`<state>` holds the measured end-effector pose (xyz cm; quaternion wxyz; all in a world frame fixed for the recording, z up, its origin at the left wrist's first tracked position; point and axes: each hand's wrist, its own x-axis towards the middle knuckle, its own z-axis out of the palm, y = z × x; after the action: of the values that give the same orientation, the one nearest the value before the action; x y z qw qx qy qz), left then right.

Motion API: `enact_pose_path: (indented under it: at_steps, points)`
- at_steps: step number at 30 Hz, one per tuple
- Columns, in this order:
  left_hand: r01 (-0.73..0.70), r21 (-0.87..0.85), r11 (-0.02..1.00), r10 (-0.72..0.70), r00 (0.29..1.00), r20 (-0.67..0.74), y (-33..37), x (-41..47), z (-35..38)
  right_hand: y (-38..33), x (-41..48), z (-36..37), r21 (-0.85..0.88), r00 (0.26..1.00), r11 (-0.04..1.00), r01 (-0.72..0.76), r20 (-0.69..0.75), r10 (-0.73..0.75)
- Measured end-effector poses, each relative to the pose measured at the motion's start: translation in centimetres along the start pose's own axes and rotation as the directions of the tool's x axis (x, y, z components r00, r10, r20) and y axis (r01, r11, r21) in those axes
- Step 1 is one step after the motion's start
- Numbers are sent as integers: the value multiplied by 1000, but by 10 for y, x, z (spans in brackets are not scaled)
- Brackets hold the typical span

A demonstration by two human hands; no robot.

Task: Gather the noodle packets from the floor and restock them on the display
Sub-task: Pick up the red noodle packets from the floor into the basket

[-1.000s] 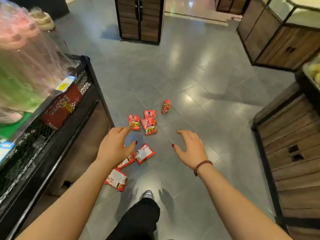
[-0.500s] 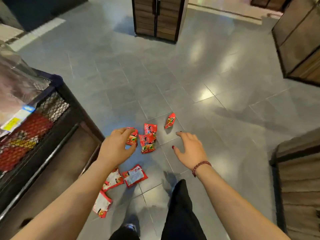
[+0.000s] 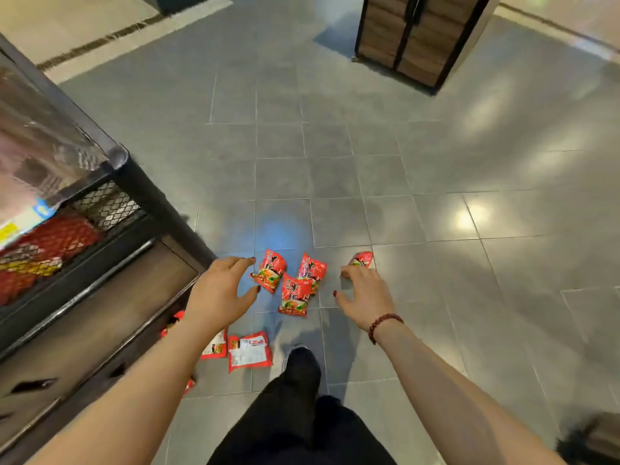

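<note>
**Floor view, restocking task.** Both of the person's arms reach down toward a grey tiled floor [image 3: 436, 162].

- **Left hand [image 3: 218, 293]:** the fingers are spread wide and lightly curved, holding nothing. It is poised just left of packet A [image 3: 270, 270].
- **Right hand [image 3: 365, 297]:** it is likewise spread and empty. Its fingertips are at the edge of packet D [image 3: 363, 258]; whether they touch it cannot be told.
- **Between the hands:** packet A, packet B [image 3: 313, 268] and packet C [image 3: 295, 295] lie red face up. C overlaps the lower edge of B and lies just beside A.
- **Nearer the feet:** packet E [image 3: 250, 352] lies white side up. Packet F [image 3: 216, 349] is just to its left, partly hidden by the left forearm. Further bits of red wrapper show at the foot of the display, too covered to describe.
- **Display [image 3: 141, 193]:** a black frame with mesh [image 3: 107, 206] sides stands at the left. Red packs [image 3: 50, 243] show blurred behind the mesh, under a price label [image 3: 23, 223].
- **Other details:** there is a bead bracelet [image 3: 382, 325] on the right wrist and a ring [image 3: 223, 262] on the left hand. A dark shoe [image 3: 300, 360] stands below packet C. A wooden cabinet [image 3: 412, 38] stands at the far end of the floor.
</note>
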<state>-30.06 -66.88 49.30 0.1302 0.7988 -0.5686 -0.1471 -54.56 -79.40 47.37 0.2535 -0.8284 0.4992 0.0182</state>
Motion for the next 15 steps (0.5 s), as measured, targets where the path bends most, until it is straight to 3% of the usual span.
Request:
enact_pose_path:
  at_steps: [9,15]
  points:
    - [267,-88,960,-258,961,103,-14,75,42,22,112,0,27,986,999,20,166,-24]
    - [564,-209,799,-521,823,225,-32,105,131,61,205,48,136,931,991,4,360,-53]
